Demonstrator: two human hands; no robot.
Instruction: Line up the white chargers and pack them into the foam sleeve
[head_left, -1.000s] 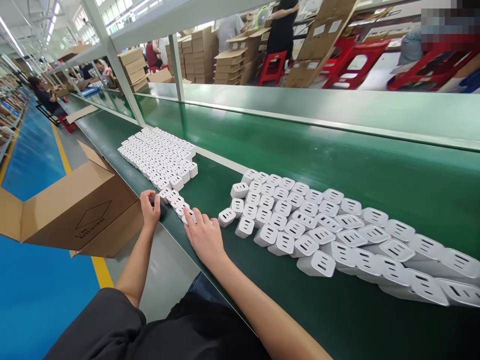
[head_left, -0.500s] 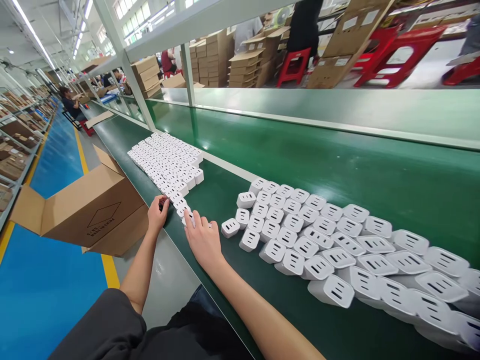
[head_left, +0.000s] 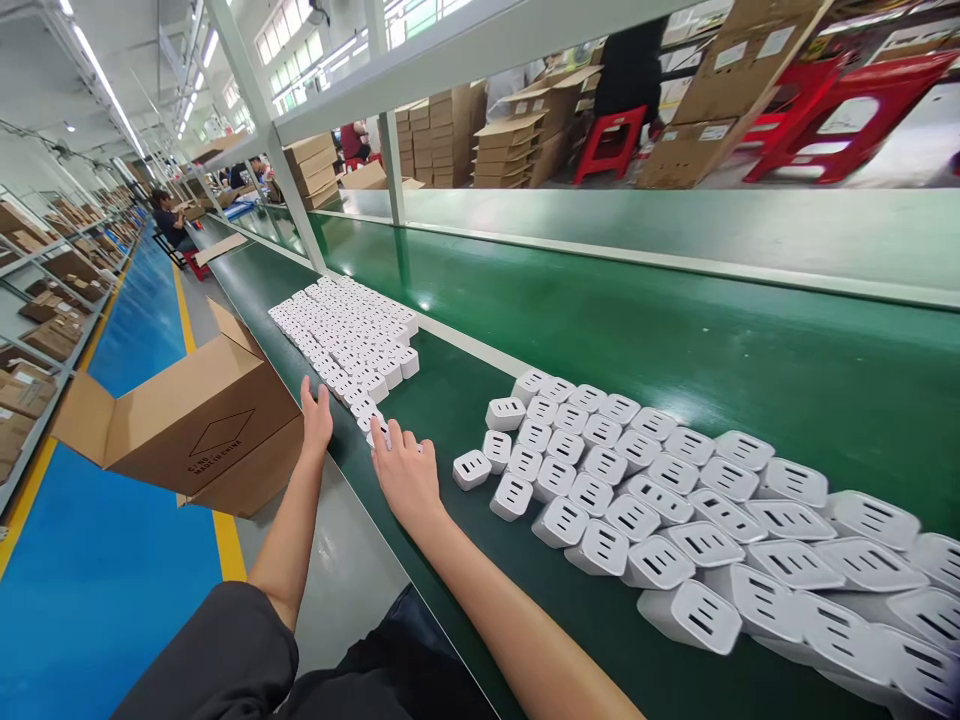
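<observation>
My left hand (head_left: 317,418) is raised over the near edge of the green bench, fingers apart and holding nothing. It is just left of a narrow tail of white charger blocks (head_left: 361,402), without visible contact. My right hand (head_left: 409,480) lies palm down with its fingers stretched out, the fingertips against the white charger block (head_left: 380,428) at the tail's near end. Its thumb is mostly hidden. Beyond the tail, a dense group of upright white charger blocks (head_left: 341,325) stands side by side, their dark slots facing up.
Right of my hands, several more white charger blocks (head_left: 592,495) stand in looser rows on the green bench (head_left: 457,375). An open cardboard box (head_left: 225,425) stands left of the bench. A white metal frame (head_left: 281,170) rises behind. People sit farther off, near red stools (head_left: 611,145).
My left hand has drawn back from the charger row and its fingers have opened out. My right hand stays at the row's near end. The view has shifted slightly.
</observation>
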